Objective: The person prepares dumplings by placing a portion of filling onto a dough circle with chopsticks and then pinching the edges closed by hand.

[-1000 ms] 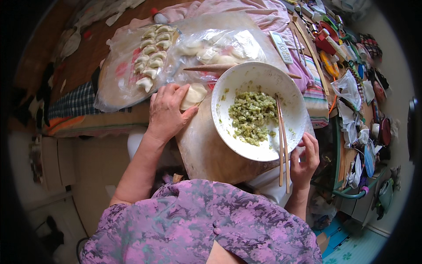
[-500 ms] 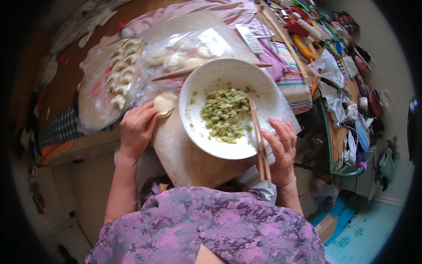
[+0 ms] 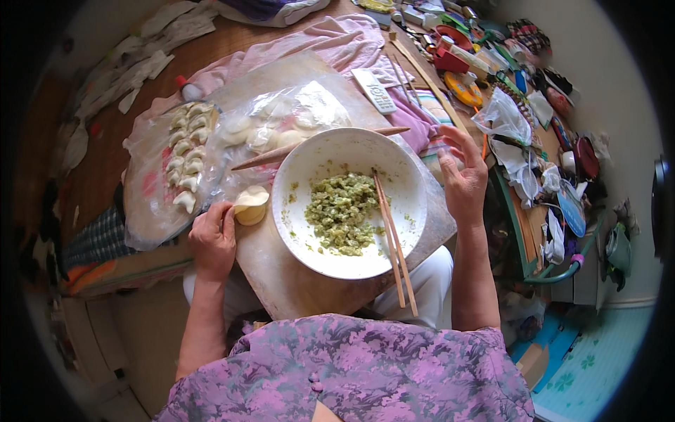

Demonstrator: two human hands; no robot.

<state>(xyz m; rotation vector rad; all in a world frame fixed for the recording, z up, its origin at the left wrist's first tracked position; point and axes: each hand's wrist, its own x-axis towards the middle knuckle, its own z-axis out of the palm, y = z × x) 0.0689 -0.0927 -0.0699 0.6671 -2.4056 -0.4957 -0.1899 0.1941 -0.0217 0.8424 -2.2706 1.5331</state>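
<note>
At the left of the board, my left hand pinches the edge of a round dumpling wrapper. That wrapper curls up off another wrapper lying beneath it. A big white bowl of chopped green filling stands on the floured board. Wooden chopsticks lean across the bowl's near right rim, tips inside, with no hand on them. My right hand is raised right of the bowl, fingers apart and curved, holding nothing. Behind the bowl lies a tapered rolling pin, partly hidden by it.
Folded dumplings fill rows on a plastic-covered board at the left. Clear plastic covers pale dough pieces behind the bowl. A white remote control lies on pink cloth. Clutter, including a red container, crowds the right.
My right hand has moved up and away from the chopsticks. My left fingers have lifted the upper wrapper's edge. The whole view has shifted a little, with the bowl lower in it.
</note>
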